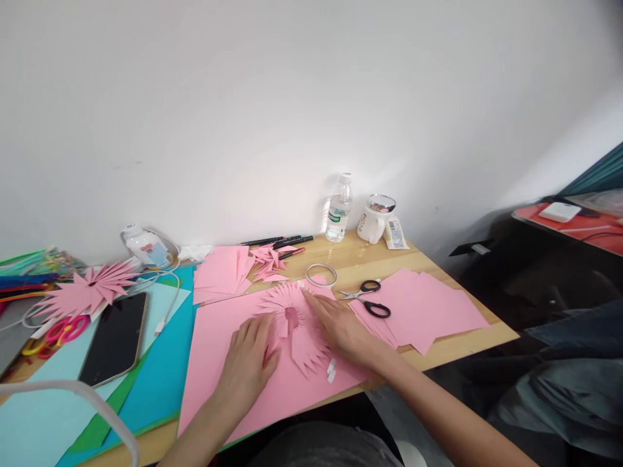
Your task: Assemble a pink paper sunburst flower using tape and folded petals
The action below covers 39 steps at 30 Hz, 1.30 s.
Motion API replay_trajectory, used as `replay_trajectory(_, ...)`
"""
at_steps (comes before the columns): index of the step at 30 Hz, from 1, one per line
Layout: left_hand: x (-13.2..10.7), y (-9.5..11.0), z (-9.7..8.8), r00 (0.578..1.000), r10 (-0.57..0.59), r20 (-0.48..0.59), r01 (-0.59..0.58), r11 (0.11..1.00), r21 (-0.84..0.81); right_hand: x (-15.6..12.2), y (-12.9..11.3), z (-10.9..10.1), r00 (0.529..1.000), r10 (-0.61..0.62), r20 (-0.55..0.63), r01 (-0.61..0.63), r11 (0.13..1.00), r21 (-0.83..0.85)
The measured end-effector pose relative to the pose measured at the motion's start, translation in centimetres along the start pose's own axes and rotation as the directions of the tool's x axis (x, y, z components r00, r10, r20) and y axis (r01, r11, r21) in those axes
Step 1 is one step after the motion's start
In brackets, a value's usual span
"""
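Observation:
A pink paper flower point(291, 319) of pointed folded petals lies on a large pink sheet point(219, 370) at the desk's front. My left hand point(249, 360) lies flat with fingers stretched out, touching the flower's left petals. My right hand point(338, 324) also lies flat on the flower's right side, fingers extended toward its top. Neither hand holds anything. Two small white tabs point(331, 371) lie by the lower petals.
Black-handled scissors point(367, 298), a tape ring point(321, 274) and a stack of pink sheets point(428, 311) lie to the right. A water bottle point(339, 209), a mug point(374, 219) and pens point(280, 242) stand by the wall. A phone point(115, 337), a second pink flower point(92, 289) and blue paper point(165, 376) lie left.

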<state>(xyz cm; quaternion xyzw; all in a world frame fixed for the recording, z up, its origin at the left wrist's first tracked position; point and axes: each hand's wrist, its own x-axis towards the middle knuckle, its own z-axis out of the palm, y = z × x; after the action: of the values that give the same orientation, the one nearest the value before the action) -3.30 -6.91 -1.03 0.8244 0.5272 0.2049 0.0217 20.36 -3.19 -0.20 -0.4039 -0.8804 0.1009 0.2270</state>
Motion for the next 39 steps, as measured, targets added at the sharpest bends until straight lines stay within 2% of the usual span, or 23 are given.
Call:
replay_trajectory(4,1.9,-1.7,-0.7,0.997,0.026,0.076,-0.018,0.994,-0.105,-1.2,-1.2,-0.5,0.998,0.057,0.018,-0.056,0.997,-0.051)
replay_trajectory(7,3.6,-2.7,-0.9,0.991,0.08,0.107,-0.066,0.989,-0.129,-2.3,-2.2,-1.0,0.994,0.101,0.034,-0.102,0.995,0.001)
replay_trajectory(11,5.6,-3.1,-1.3,0.973,0.215,0.087,-0.201,0.969,-0.145,-2.5,-2.2,-1.6,0.989,0.149,0.007,-0.147,0.968,0.204)
replay_trajectory(14,6.4,-3.1,-1.4,0.977,0.209,0.033,-0.205,0.974,-0.096,-1.5,-1.1,-1.5,0.993,0.119,-0.02,-0.11,0.959,0.259)
replay_trajectory(17,6.7,-3.1,-1.1,0.968,0.247,0.043,-0.242,0.964,-0.108,-0.2,-0.3,-1.0,0.994,0.095,0.062,-0.107,0.967,0.23)
replay_trajectory(20,7.0,-3.1,-0.7,0.942,0.33,0.064,-0.314,0.932,-0.181,0.3,-0.5,-0.6,0.96,0.177,0.216,-0.229,0.943,0.243)
replay_trajectory(22,7.2,-3.0,-0.6,0.936,0.345,0.074,-0.323,0.922,-0.213,0.3,-1.0,-0.5,0.931,0.239,0.278,-0.313,0.913,0.263)
replay_trajectory(26,7.5,-2.9,-1.1,0.937,0.332,0.11,-0.307,0.931,-0.198,-0.1,-1.5,-0.5,0.92,0.3,0.254,-0.371,0.876,0.308)
replay_trajectory(30,7.1,-1.7,-1.1,0.955,0.296,0.033,-0.289,0.947,-0.14,0.1,-0.4,-0.1,0.957,0.28,0.073,-0.288,0.898,0.333)
replay_trajectory(33,6.5,0.2,-0.2,0.97,0.237,-0.048,-0.242,0.952,-0.19,1.5,1.5,-0.3,0.989,0.138,-0.051,-0.115,0.943,0.312)
replay_trajectory(36,5.7,1.8,0.8,0.983,0.185,-0.015,-0.183,0.952,-0.246,3.4,3.3,-0.9,0.999,-0.031,0.023,0.024,0.961,0.276)
replay_trajectory(39,5.2,2.2,1.6,0.984,0.179,0.015,-0.17,0.955,-0.244,4.7,4.1,-1.5,0.992,-0.093,0.091,0.066,0.964,0.259)
